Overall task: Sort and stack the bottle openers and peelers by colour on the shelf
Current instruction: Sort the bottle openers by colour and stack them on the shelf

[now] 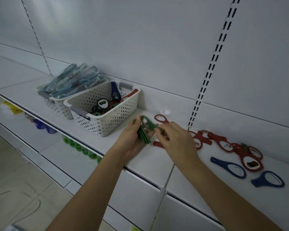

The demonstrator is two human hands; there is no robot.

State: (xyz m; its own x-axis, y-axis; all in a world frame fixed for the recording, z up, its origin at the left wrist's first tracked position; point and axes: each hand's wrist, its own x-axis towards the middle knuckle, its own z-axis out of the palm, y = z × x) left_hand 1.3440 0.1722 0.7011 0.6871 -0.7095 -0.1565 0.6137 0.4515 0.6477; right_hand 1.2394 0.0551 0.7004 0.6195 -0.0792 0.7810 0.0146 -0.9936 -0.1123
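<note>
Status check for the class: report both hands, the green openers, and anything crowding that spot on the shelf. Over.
Left hand grips green openers stack. Right hand pinches top green one. Red openers loose on shelf beside; basket close left.

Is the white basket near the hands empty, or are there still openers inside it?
Not empty. The basket still holds openers: black, blue, red and green ones show above its rim.

White shelf [93, 144], cream basket [107, 120] patterned with round holes, green bottle openers [144, 130], red bottle openers [223, 142] scattered, two dark blue bottle openers [230, 167], pale blue-grey peelers [73, 82] in clear wrap, black slotted rail [212, 64] on the white wall
</note>
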